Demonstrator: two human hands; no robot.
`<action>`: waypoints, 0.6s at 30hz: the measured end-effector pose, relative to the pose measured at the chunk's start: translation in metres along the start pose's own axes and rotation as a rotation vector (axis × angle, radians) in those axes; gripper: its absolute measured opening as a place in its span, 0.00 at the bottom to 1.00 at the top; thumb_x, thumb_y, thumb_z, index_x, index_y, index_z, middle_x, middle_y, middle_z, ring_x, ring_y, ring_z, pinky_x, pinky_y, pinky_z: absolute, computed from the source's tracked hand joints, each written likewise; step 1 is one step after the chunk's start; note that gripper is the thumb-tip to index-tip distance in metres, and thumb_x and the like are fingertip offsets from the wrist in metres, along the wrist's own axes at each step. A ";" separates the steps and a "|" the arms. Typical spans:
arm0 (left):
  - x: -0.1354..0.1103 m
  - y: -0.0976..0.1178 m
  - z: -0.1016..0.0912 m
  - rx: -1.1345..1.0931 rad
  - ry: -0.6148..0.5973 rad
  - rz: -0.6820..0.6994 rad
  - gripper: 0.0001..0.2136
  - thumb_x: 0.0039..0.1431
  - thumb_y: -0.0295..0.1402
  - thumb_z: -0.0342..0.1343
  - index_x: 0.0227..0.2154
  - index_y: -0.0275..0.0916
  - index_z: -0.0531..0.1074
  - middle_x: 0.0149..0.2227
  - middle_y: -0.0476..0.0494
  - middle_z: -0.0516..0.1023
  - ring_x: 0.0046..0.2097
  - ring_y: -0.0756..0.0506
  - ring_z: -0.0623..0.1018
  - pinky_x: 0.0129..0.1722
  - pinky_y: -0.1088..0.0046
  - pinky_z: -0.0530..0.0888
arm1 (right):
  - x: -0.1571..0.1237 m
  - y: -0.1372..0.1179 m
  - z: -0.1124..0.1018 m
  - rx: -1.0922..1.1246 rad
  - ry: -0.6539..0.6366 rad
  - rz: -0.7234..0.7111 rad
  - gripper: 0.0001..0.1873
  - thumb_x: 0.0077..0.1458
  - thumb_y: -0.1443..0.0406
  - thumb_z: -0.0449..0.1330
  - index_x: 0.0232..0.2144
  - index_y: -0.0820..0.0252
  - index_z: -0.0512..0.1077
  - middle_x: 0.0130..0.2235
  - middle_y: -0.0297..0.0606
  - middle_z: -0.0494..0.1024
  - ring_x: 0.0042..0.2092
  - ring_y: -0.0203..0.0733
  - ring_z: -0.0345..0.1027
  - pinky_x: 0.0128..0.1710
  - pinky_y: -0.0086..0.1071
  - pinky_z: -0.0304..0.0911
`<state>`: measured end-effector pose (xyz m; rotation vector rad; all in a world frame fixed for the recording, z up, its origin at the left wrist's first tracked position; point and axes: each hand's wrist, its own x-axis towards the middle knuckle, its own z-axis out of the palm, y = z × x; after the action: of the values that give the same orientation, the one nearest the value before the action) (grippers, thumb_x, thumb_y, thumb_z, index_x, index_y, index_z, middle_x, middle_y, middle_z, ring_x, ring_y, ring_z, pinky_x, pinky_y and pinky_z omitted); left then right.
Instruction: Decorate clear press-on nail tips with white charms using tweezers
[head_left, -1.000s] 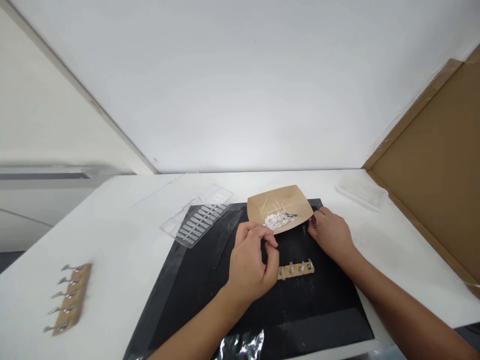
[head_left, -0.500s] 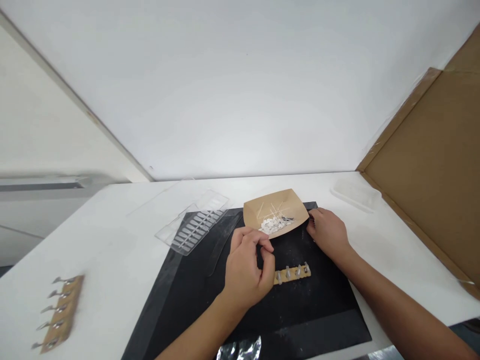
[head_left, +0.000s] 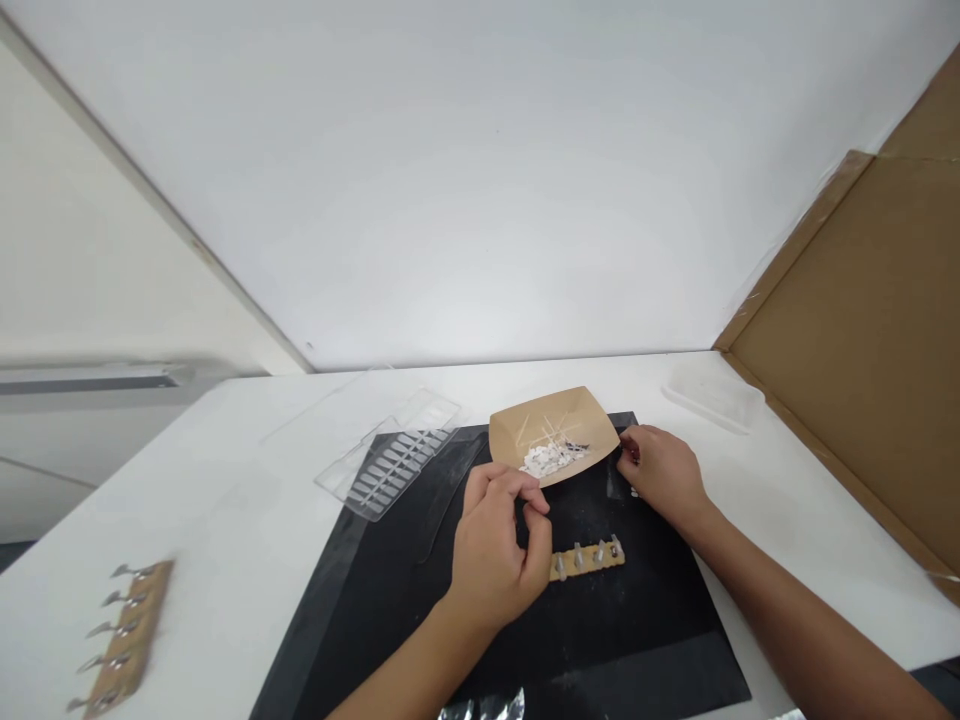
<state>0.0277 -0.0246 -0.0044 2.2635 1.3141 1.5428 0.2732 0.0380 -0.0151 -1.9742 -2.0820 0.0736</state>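
The left hand (head_left: 495, 550) is pinching thumb and forefinger together over the left end of a wooden strip of nail tips (head_left: 592, 557), which is lying on the black mat (head_left: 637, 625). The right hand (head_left: 664, 478) is curling beside the brown paper tray (head_left: 516, 428)'s right corner; whether it is gripping anything cannot be told.

Plain white wall (head_left: 480, 180) is rising behind the white desk (head_left: 247, 490); brown cardboard panel (head_left: 862, 350) is leaning at right; soft, even light is falling throughout.
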 end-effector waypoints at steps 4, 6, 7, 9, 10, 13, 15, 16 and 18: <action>0.000 0.001 -0.001 -0.005 -0.002 -0.004 0.11 0.58 0.18 0.53 0.37 0.43 0.67 0.35 0.44 0.74 0.41 0.41 0.72 0.38 0.64 0.73 | -0.005 0.005 -0.004 0.066 -0.016 -0.068 0.05 0.62 0.66 0.61 0.34 0.55 0.78 0.36 0.32 0.82 0.39 0.40 0.75 0.35 0.30 0.56; 0.000 0.001 -0.001 -0.008 -0.008 -0.010 0.11 0.58 0.18 0.53 0.37 0.43 0.67 0.34 0.44 0.74 0.41 0.41 0.72 0.38 0.64 0.73 | -0.010 0.008 -0.006 0.151 -0.035 -0.099 0.04 0.61 0.64 0.63 0.38 0.53 0.79 0.39 0.32 0.84 0.41 0.41 0.77 0.38 0.30 0.61; 0.000 0.001 -0.001 -0.009 -0.010 -0.013 0.12 0.58 0.18 0.53 0.37 0.43 0.67 0.34 0.44 0.74 0.41 0.41 0.72 0.38 0.63 0.73 | -0.012 0.009 -0.007 0.198 -0.047 -0.104 0.05 0.60 0.63 0.64 0.39 0.52 0.79 0.40 0.32 0.84 0.42 0.42 0.78 0.39 0.30 0.63; -0.001 0.001 -0.001 -0.011 -0.013 -0.013 0.12 0.58 0.18 0.54 0.37 0.43 0.67 0.34 0.45 0.74 0.41 0.41 0.72 0.39 0.64 0.72 | -0.015 0.012 -0.008 0.265 -0.067 -0.099 0.07 0.58 0.61 0.66 0.41 0.51 0.80 0.41 0.32 0.85 0.43 0.44 0.79 0.41 0.32 0.66; -0.001 0.001 -0.001 -0.013 -0.013 -0.012 0.12 0.57 0.18 0.54 0.37 0.43 0.67 0.34 0.45 0.74 0.41 0.41 0.72 0.39 0.64 0.72 | -0.016 0.012 -0.008 0.275 -0.075 -0.094 0.07 0.58 0.61 0.67 0.41 0.51 0.80 0.41 0.32 0.86 0.43 0.44 0.80 0.42 0.33 0.67; -0.002 0.000 -0.001 -0.017 -0.017 -0.017 0.12 0.57 0.17 0.53 0.37 0.43 0.67 0.34 0.46 0.74 0.41 0.41 0.72 0.40 0.64 0.72 | -0.017 0.012 -0.009 0.275 -0.088 -0.090 0.06 0.58 0.63 0.66 0.40 0.50 0.80 0.39 0.30 0.86 0.42 0.44 0.80 0.42 0.33 0.68; -0.002 0.000 -0.001 -0.017 -0.021 -0.021 0.12 0.57 0.17 0.54 0.37 0.43 0.67 0.34 0.46 0.73 0.41 0.41 0.72 0.40 0.64 0.72 | -0.017 0.010 -0.010 0.267 -0.097 -0.087 0.07 0.57 0.65 0.66 0.39 0.50 0.80 0.39 0.29 0.86 0.41 0.42 0.81 0.41 0.32 0.67; -0.003 0.000 -0.001 -0.017 -0.021 -0.022 0.12 0.57 0.17 0.54 0.37 0.43 0.67 0.34 0.46 0.73 0.41 0.41 0.72 0.40 0.64 0.72 | -0.017 0.009 -0.011 0.263 -0.100 -0.085 0.07 0.57 0.66 0.66 0.39 0.50 0.80 0.38 0.28 0.86 0.41 0.41 0.80 0.40 0.31 0.66; -0.003 0.000 -0.001 -0.014 -0.024 -0.023 0.12 0.57 0.17 0.54 0.37 0.43 0.67 0.35 0.45 0.74 0.42 0.41 0.72 0.40 0.64 0.72 | -0.016 0.008 -0.011 0.246 -0.097 -0.080 0.09 0.56 0.68 0.65 0.39 0.50 0.80 0.38 0.27 0.86 0.40 0.40 0.80 0.40 0.30 0.65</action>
<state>0.0266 -0.0266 -0.0064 2.2432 1.3139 1.5077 0.2841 0.0207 -0.0092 -1.7724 -2.0939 0.3966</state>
